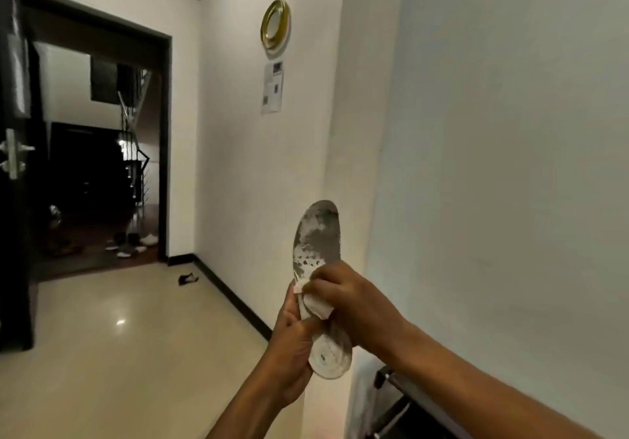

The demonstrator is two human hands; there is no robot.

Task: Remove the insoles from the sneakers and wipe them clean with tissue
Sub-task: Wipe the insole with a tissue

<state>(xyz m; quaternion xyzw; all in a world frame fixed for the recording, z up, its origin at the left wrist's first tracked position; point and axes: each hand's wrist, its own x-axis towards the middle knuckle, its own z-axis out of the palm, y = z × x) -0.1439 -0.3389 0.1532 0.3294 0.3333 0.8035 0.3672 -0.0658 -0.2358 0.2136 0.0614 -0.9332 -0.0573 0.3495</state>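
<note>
Both hands work one insole (316, 234) (grey, blotchy): left hand (292, 346) grips its heel end, right hand (343, 295) pinches tissue (315, 306) against its middle.

A gold-rimmed round mirror (275, 26) hangs on the white wall; just below it a printed paper (272, 87), left of it a dark doorway (98, 139).

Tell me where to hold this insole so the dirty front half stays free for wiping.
Grip the heel end of the insole, coming from below and its left edge, as the left hand does now. The insole stands nearly upright with its grey, stained toe end on top, so a low grip probably leaves that area clear for the right hand pressing the tissue mid-length.
</note>
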